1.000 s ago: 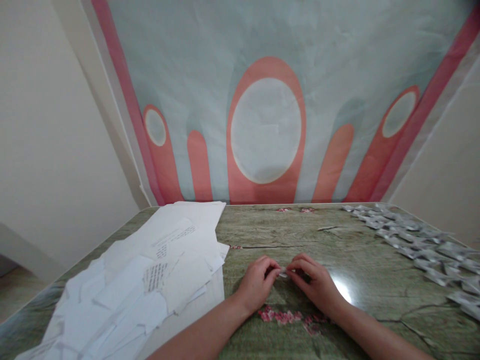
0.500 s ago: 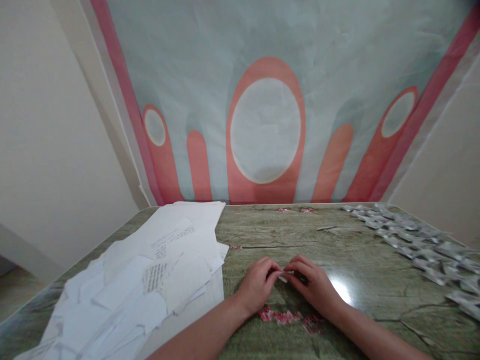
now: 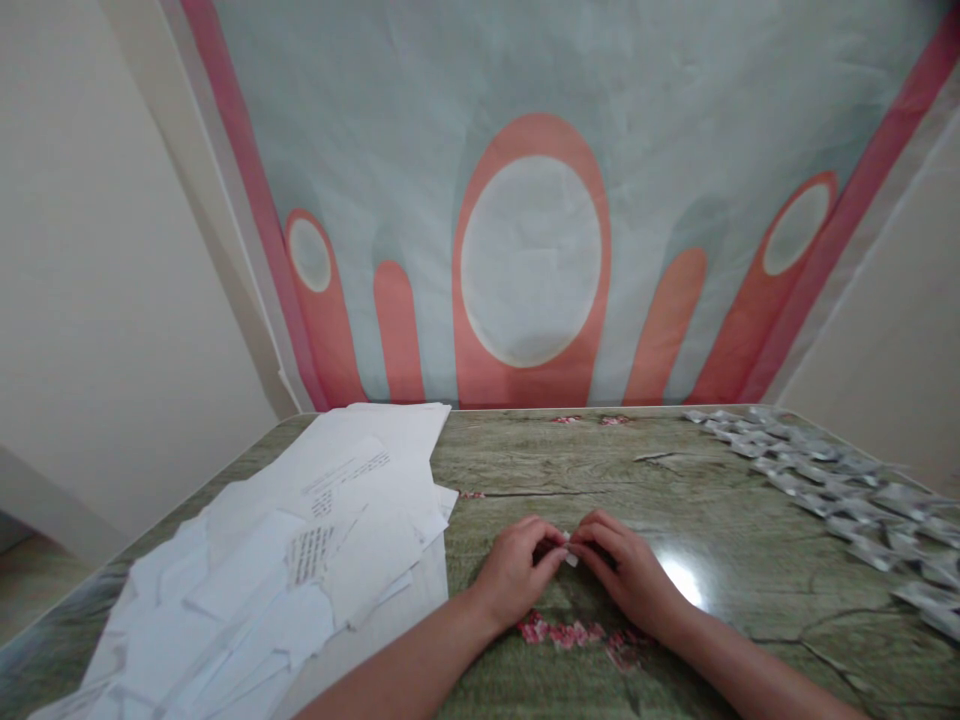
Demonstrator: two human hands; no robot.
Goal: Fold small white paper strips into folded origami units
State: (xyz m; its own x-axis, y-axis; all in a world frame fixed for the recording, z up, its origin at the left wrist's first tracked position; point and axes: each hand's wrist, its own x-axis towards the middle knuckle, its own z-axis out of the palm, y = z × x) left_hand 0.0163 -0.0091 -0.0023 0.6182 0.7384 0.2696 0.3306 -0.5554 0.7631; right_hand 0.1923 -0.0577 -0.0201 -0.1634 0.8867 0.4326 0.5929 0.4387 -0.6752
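Observation:
Between my fingertips is a small folded piece of white paper, mostly hidden by the fingers. My left hand pinches it from the left, thumb and forefinger pressed together. From the other side my right hand grips the same piece, its fingertips almost meeting the left ones. Both hands are just above the wood-patterned table. To the left of them lies a broad heap of loose white paper sheets, some with printed text.
Rows of folded paper pieces lie along the table's right side. Behind the table's far edge hangs a grey-green and pink patterned sheet. Printed pink flowers mark the tabletop near my wrists, and a bright reflection shows beside my right hand.
My left fingertips have shifted slightly right, and the bit of paper has turned a little between the fingers. Everything else is as before.

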